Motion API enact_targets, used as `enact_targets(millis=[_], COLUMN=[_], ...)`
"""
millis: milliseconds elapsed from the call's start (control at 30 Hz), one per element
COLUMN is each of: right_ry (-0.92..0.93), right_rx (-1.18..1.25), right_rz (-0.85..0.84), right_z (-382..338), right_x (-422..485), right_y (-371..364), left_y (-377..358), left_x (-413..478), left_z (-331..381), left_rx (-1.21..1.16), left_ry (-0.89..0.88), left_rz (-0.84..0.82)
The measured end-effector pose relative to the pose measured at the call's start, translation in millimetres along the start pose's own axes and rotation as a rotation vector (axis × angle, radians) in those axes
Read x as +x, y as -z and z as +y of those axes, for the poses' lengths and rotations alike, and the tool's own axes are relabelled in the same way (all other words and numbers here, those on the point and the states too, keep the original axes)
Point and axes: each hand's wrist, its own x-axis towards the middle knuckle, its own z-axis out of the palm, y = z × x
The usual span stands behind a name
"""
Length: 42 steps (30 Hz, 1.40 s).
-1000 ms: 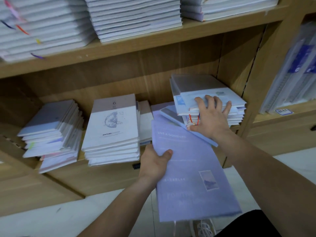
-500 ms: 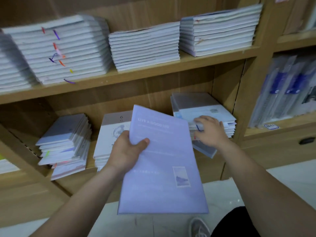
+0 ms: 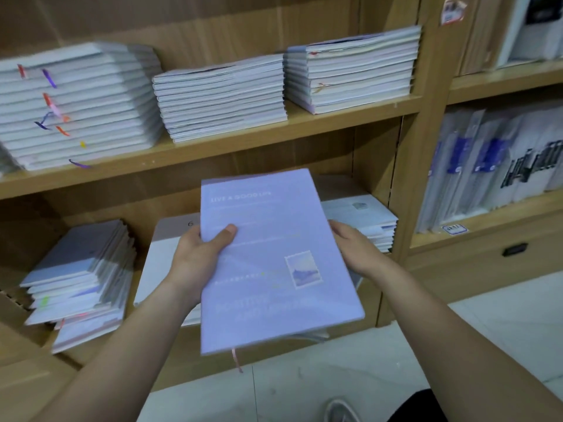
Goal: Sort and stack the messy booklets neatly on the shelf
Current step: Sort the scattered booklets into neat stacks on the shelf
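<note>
Head-height view down toward a wooden shelf (image 3: pixel 213 147) of stacked booklets. At centre, held in the air in front of the lower level, well above the pale tiled floor (image 3: pixel 380 370): a lavender booklet (image 3: pixel 274 263), cover facing up, small stamp-like picture near its lower right, thin pink ribbon (image 3: pixel 237 359) dangling from its bottom edge. Edges of something more beneath it, too blurred to identify.

Left hand (image 3: pixel 195 260) gripping the left edge, thumb pressed flat on the cover, fingers curled underneath out of sight. Right hand (image 3: pixel 356 251) holding the right edge, fingers tucked behind the booklet.

On the lower level, three piles: a slumped, fanned-out messy stack (image 3: pixel 79 278) at left, a white-covered stack (image 3: pixel 164 257) in the middle partly hidden by the left hand, and a right stack (image 3: pixel 371 220) just behind the right hand.

On the level above, three taller stacks side by side: left tall stack (image 3: pixel 76 108) with coloured ribbons poking out, middle tall stack (image 3: pixel 222 99), right tall stack (image 3: pixel 356 68).

Further right, beyond an upright panel, clear-sleeved folders (image 3: pixel 502 166) standing on edge.
</note>
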Motion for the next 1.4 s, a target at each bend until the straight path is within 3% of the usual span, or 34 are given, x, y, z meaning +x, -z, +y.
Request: enact_targets(millis=[267, 433, 600, 800, 933, 1000, 1133, 1233, 1400], right_ry=[-0.071, -0.087, -0.015, -0.069, -0.102, -0.068, -0.002, 0.081, 0.148], right_rx=[0.309, 0.342, 0.346, 0.340, 0.476, 0.467, 0.184, 0.130, 0.062], right_rz=[-0.111, -0.088, -0.226, -0.362, -0.400, -0.355, -0.005, 0.175, 0.366], right_z=[0, -7, -44, -56, -60, -58, -51, -51, -32], right_x=[8, 6, -3, -5, -8, -5, 4, 4, 13], right_y=[-6, -21, -53, -81, -99, -100, -86, -68, -24], left_y=[11, 40, 56, 72, 72, 72, 67, 48, -5], left_x=[21, 16, -3, -11, -9, -7, 4, 17, 51], left_z=[0, -3, 6, 20, 18, 16, -2, -15, -19], left_rx=[0.037, 0.032, 0.027, 0.032, 0.015, 0.028, 0.097, 0.052, 0.046], left_ry=[-0.042, -0.036, -0.062, -0.121, -0.139, -0.152, -0.195, -0.177, -0.157], left_rz=[0.037, 0.107, 0.111, 0.126, 0.110, 0.109, 0.159, 0.162, 0.045])
